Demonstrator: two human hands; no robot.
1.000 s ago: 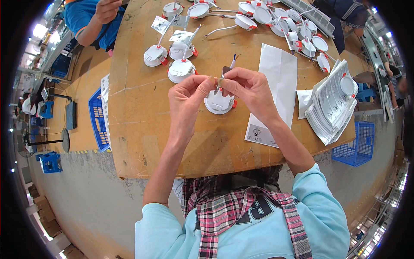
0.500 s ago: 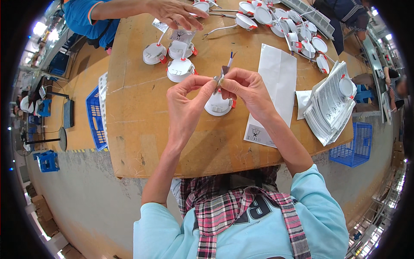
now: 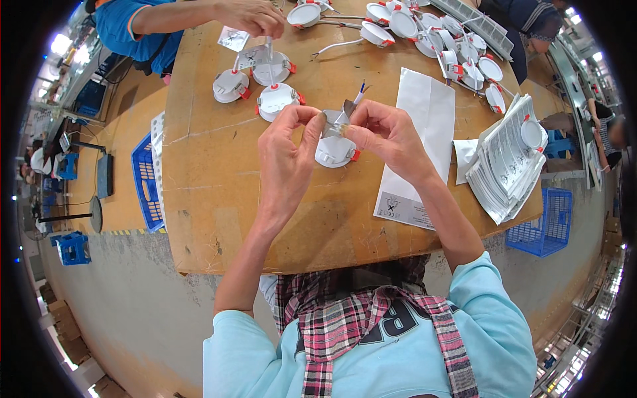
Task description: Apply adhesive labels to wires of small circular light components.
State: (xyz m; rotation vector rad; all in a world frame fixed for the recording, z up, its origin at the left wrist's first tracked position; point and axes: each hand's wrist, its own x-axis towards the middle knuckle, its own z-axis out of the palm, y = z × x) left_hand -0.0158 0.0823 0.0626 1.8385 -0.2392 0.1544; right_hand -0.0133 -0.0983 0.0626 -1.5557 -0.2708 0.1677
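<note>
In front of me a round white downlight [image 3: 334,154] with red clips lies on the table, its white cable [image 3: 359,97] rising up between my hands. Around that cable is a small grey label [image 3: 335,123], partly hidden by my fingers. My left hand [image 3: 282,166] pinches the label's left edge between thumb and forefinger. On the other side my right hand [image 3: 395,142] is closed on the label beside the cable, whose bare wire ends stick out above it. Just beyond my left hand sits another downlight [image 3: 277,101].
A long white sheet [image 3: 423,126] lies to the right, beside a stack of printed leaflets [image 3: 507,162] with a lamp on top. Many downlights [image 3: 403,25] are heaped at the back. A co-worker's hand [image 3: 255,16] holds a labelled cable at the far left.
My fingers have shifted slightly and the grey label now shows more spread between them. The co-worker's hand has moved left and closed on the cable of a far lamp.
</note>
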